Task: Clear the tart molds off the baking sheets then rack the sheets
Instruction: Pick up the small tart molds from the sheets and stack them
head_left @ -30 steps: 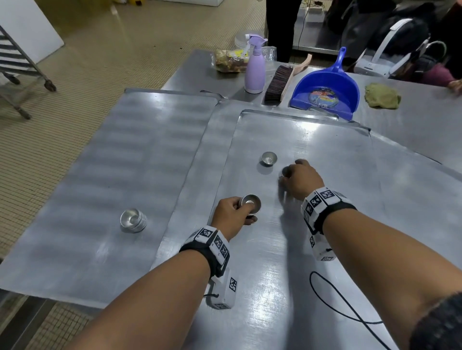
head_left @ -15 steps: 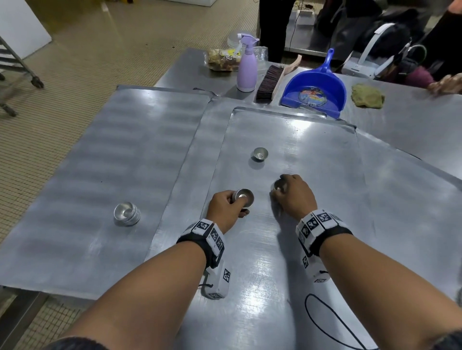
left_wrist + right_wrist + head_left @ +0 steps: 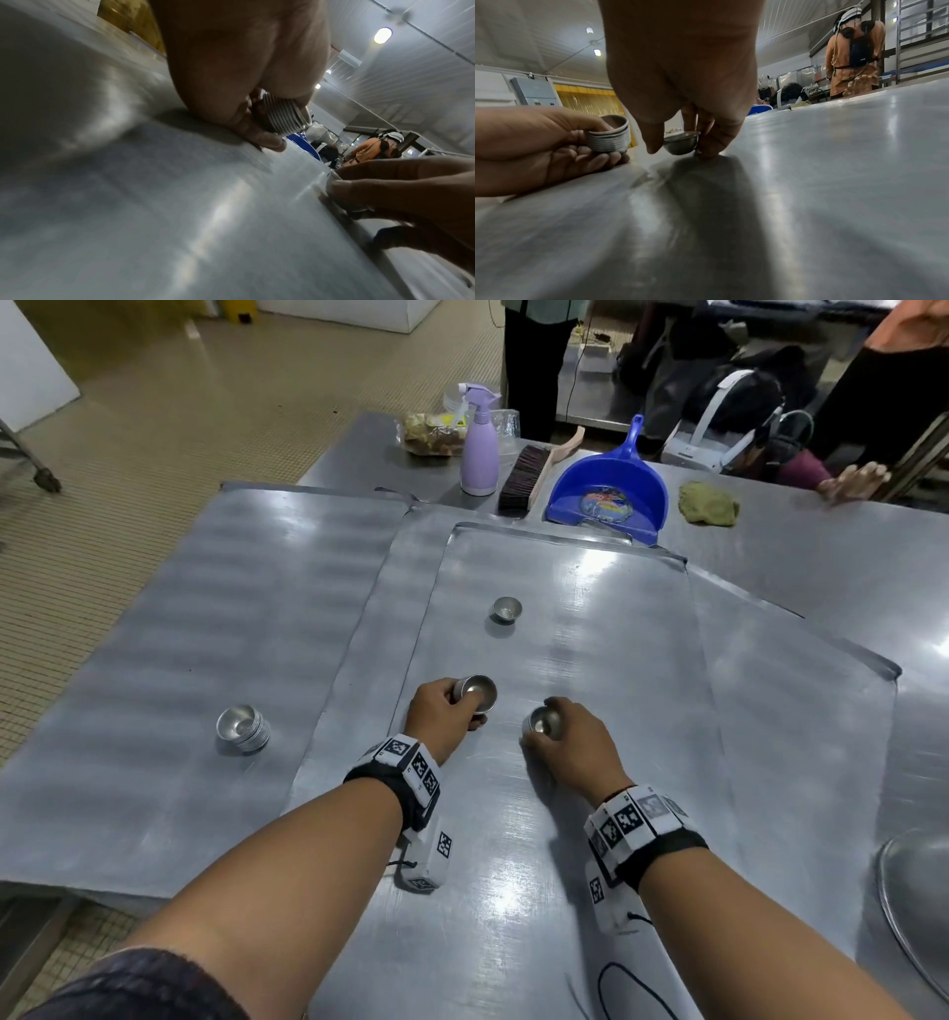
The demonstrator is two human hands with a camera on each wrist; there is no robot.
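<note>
Gripping nested stack of small silver metal tart molds (image 3: pixel 477 693), left hand (image 3: pixel 441 719) low on top steel baking sheet (image 3: pixel 590 814). Right hand (image 3: pixel 577 744) pinches single shiny mold (image 3: pixel 539 724) just beside. Another loose mold (image 3: pixel 507 609) farther up sheet; second stack (image 3: pixel 244 729) on left sheet (image 3: pixel 154 660).

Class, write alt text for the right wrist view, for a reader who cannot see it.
A right hand pinches a single metal tart mold just above a shiny baking sheet. Beside it, the left hand grips a nested stack of molds. A person in orange stands in the background.
</note>
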